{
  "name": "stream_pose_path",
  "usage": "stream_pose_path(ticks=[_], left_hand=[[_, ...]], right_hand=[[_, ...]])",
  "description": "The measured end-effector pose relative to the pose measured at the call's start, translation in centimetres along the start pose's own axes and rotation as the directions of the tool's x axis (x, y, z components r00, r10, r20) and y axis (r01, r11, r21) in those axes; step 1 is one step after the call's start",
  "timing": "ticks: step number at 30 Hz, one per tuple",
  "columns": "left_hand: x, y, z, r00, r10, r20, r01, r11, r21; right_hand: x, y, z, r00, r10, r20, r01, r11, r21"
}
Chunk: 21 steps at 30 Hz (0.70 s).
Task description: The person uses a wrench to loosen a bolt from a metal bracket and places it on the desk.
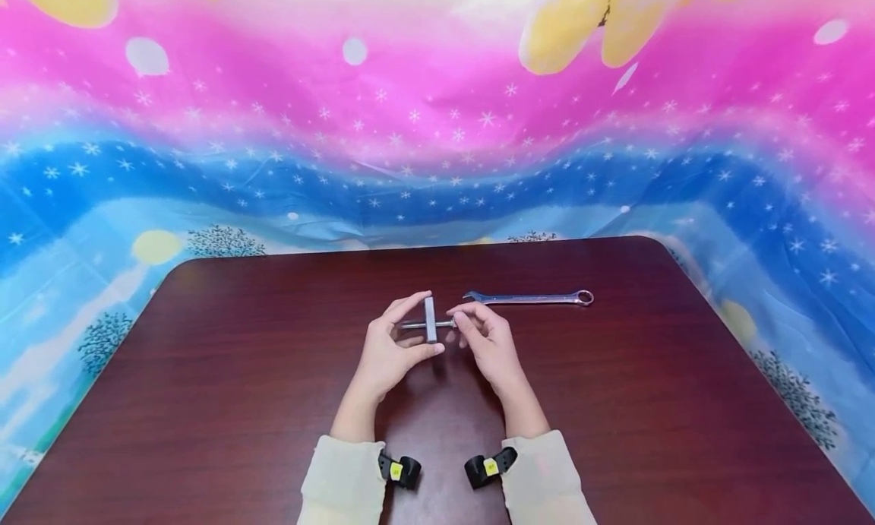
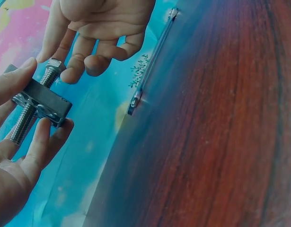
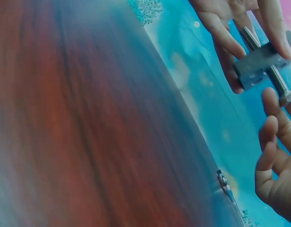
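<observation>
Between the two hands, above the table [image 1: 260, 373], is a flat grey metal block [image 1: 430, 320] with holes in its face. A long threaded hex bolt [image 2: 25, 124] runs through it and sticks out on both sides. My left hand [image 1: 384, 356] grips the block by its edges, thumb on one edge and fingers on the opposite one. At the bolt's hex head [image 2: 54, 64], the thumb and fingertips of my right hand [image 1: 491, 349] pinch it. The right hand's other fingers are loosely curled, as the right wrist view shows.
A combination wrench [image 1: 533, 299] lies on the dark red-brown table behind the right hand, its ring end to the right. A colourful patterned cloth [image 1: 437, 153] hangs around the table's far and side edges. Black straps [image 1: 403, 470] with cameras are on both wrists.
</observation>
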State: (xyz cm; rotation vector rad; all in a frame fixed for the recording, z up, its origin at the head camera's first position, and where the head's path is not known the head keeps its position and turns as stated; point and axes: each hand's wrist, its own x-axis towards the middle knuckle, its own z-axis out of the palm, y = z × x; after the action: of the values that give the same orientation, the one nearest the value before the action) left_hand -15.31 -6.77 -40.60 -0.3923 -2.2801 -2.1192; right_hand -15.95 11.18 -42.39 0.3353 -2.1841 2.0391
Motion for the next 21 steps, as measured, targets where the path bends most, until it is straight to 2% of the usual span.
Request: stream_pose_path(ticks=[4,9,12,18,21], left_hand=[[0.1,-0.1,0.0,1.0,-0.002,-0.012,0.002,1.0,-0.005],[0.0,0.0,0.0,0.999,-0.01,-0.032,0.01,1.0,-0.01],[-0.1,0.1,0.4,0.999,-0.02,-0.036,0.019,1.0,-0.018],[-0.1,-0.1,1.4,0.999,-0.028,-0.016,0.028,0.999,-0.035],[-0.1,-0.1,1.5,0.999,-0.027,-0.02,0.026,0.999,-0.037]], right_hand=[[0.0,0.2,0.4,1.0,-0.016,-0.027,0.017,0.999,0.03],[0.0,-0.2,0.0,0.997,-0.057,0.047,0.058,0.998,-0.028],[-0.1,-0.5,-0.4,0.996,-0.042,0.084,0.048,0.996,-0.071],[0.2,-0.7,-1.3,0.999,0.023,0.023,-0.021,0.996,-0.084],[0.3,-0.6,-1.7,0.999,0.032,0.015,-0.03,0.996,-0.083]])
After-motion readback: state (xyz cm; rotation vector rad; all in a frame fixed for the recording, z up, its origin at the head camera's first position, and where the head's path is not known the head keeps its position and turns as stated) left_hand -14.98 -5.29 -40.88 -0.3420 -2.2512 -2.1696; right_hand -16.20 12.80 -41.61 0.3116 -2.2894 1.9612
